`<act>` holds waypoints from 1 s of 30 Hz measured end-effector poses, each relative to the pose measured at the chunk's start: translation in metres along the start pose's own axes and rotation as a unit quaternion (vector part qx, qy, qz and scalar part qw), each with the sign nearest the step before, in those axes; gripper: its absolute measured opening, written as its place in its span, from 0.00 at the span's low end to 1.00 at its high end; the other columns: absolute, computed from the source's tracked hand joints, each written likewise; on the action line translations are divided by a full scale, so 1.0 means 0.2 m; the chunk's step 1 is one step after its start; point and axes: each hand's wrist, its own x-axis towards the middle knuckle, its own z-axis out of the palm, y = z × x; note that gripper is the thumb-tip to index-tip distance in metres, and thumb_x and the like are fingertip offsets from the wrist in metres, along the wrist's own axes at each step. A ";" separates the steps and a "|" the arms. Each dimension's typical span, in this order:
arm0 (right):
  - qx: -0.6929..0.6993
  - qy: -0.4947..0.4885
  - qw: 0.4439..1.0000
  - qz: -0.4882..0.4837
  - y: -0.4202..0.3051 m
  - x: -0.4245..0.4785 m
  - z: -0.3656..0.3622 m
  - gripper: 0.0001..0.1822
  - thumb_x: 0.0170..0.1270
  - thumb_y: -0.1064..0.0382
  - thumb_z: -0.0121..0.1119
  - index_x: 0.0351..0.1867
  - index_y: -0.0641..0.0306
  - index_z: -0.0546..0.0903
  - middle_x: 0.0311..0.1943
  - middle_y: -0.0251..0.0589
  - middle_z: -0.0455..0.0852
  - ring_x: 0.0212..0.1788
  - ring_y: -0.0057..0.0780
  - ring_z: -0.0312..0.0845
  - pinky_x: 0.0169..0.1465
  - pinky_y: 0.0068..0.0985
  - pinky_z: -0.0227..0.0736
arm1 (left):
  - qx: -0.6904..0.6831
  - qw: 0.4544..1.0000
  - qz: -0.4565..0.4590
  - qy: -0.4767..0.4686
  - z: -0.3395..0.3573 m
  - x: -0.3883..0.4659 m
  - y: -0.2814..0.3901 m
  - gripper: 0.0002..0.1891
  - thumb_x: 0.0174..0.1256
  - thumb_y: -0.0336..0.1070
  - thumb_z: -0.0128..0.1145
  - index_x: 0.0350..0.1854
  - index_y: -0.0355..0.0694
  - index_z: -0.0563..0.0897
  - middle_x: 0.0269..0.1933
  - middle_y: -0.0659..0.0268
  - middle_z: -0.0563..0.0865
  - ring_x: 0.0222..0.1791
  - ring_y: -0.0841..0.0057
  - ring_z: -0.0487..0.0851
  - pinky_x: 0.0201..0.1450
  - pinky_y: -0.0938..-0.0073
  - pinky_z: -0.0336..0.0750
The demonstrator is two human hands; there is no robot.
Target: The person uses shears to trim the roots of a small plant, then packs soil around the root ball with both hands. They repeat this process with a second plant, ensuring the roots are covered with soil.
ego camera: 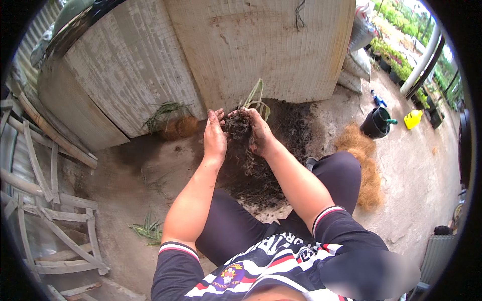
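Observation:
Cupped between both palms is a soil-covered root ball [237, 127], with dark dirt clinging to it. My left hand [215, 137] bears against its left side, fingers up and curved inward. My right hand [259, 131] wraps the other side, its fingertips smeared with soil. A plant [257, 98] with long pale-green leaves rises past my right hand, leaning away from me. Thin roots [248, 163] dangle below. Beneath lies a spread of dark loose soil [293, 131] on the concrete floor, partly hidden by my arms and knees.
Brown coconut fibre [369, 180] lies right of my knee, beside a black pot [376, 122] with a green-handled tool. Beyond are a yellow container [413, 119] and a blue object [378, 99]. Fibre bundles [180, 127] rest against the panels [256, 49]. Wooden frames [56, 225] stand left; cut leaves [148, 229] lie nearby.

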 end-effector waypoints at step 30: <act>-0.383 0.073 0.909 0.149 -0.33 -0.05 -0.02 0.27 0.60 0.63 0.48 0.60 0.72 0.62 0.53 0.50 0.72 0.54 0.32 0.69 0.55 0.27 0.66 | -0.100 0.975 -0.200 0.015 0.20 -0.04 0.03 0.39 0.65 0.66 0.33 0.67 0.38 0.56 0.67 0.55 0.59 0.66 0.64 0.57 0.64 0.62 0.53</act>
